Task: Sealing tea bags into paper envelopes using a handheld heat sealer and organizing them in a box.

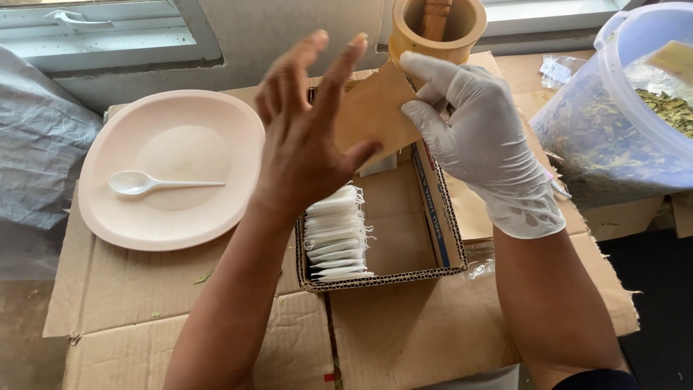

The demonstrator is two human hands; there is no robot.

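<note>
Gloved right hand (484, 137) pinches brown pouch (375, 108); left hand (307, 137) spread, touching pouch edge.

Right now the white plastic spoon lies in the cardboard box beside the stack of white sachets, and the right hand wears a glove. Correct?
Not quite. The head view shows the white plastic spoon lying on the pale plate, not in the cardboard box. The stack of white sachets is in the box, and the right hand wears a glove.

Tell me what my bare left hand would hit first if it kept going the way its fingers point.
Probably the wooden mortar: the left hand has fingers pointing up and away toward it, though depth is unclear and they may pass beside it toward the wall.
</note>
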